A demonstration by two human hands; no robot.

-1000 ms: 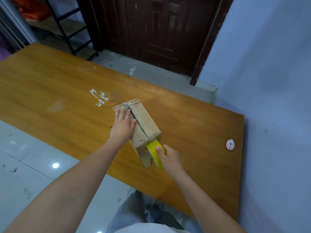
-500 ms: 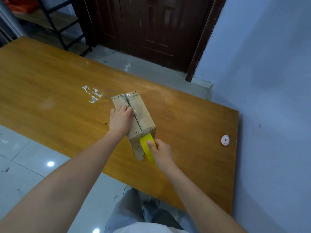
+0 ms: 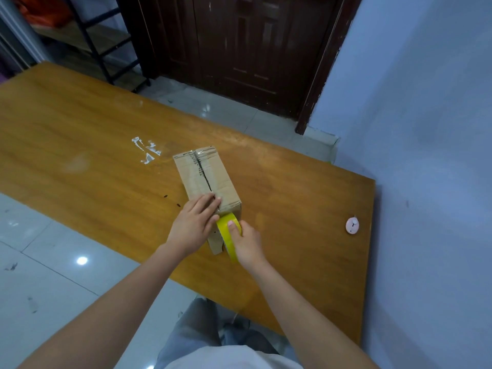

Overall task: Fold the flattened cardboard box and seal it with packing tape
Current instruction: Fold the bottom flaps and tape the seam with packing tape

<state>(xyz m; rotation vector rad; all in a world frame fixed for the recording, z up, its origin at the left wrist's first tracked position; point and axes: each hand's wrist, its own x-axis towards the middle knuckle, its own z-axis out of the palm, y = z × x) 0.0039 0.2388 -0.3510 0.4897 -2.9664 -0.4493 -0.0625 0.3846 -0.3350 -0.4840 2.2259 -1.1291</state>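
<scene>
one closed cardboard box lies on the table, its contents hidden. the left hand presses flat fingers on its near top, beside the right hand gripping one yellow tape roll against the box's near end.

Right hand covers the near half of the tape roll. Below that grip, the box near end is mostly hidden. Small pink object right of it: too small to identify.
</scene>
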